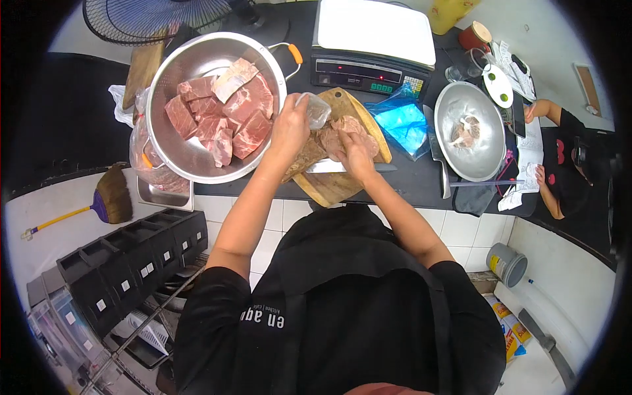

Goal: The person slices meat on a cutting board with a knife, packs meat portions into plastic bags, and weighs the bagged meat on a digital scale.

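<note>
My left hand [291,126] grips a small clear plastic tub [317,110] above the round wooden cutting board [340,191]. The fingers of my right hand [357,158] are closed on a piece of brownish meat [367,130] on the board. Another dark brown piece of meat [304,158] lies beneath my left wrist. Across the board, close to my right hand, rests a knife [329,165], its blade partly hidden. Left of the board, a large steel colander [158,112] holds several chunks of raw red meat [249,104].
Behind the board stands a digital scale [368,72]. A blue plastic bag [401,125], a cleaver [440,153] and a metal bowl [486,168] with meat scraps sit to the right. A fan [151,20] is at back left. Another person's hand [541,178] rests by papers at far right.
</note>
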The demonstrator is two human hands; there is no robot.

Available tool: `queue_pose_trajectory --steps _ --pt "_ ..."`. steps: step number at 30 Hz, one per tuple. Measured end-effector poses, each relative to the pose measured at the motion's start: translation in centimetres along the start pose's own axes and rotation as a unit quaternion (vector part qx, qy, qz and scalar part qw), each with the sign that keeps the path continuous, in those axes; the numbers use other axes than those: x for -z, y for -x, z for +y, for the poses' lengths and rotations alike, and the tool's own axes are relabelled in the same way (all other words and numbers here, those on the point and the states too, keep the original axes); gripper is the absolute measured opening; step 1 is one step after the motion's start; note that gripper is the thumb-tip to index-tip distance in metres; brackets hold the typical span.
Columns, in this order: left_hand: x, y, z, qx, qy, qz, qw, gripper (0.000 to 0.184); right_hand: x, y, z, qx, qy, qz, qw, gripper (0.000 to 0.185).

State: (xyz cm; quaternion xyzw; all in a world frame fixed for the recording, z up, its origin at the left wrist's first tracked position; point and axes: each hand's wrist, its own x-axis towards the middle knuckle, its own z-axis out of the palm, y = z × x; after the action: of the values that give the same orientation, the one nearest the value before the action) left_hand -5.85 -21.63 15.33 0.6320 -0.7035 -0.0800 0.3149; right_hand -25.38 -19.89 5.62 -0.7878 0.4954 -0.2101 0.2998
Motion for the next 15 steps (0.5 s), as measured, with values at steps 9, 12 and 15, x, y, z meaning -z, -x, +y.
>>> queue_pose_trajectory --steps 9,12,15 --pt "0.2 0.5 -0.7 -0.001 -0.016 -0.01 1.0 0.041 0.6 -0.5 -1.5 0.044 0.103 0.057 0.992 0.047" --pt "0.4 0.4 -0.6 0.002 -0.008 -0.014 1.0 0.043 -0.5 -0.5 -1.3 0.019 0.036 0.009 0.999 0.049" --pt "0.4 0.4 -0.3 -0.004 -0.015 -0.019 1.0 0.043 -0.6 -1.5 -1.3 -0.045 -0.06 -0.045 0.996 0.057"
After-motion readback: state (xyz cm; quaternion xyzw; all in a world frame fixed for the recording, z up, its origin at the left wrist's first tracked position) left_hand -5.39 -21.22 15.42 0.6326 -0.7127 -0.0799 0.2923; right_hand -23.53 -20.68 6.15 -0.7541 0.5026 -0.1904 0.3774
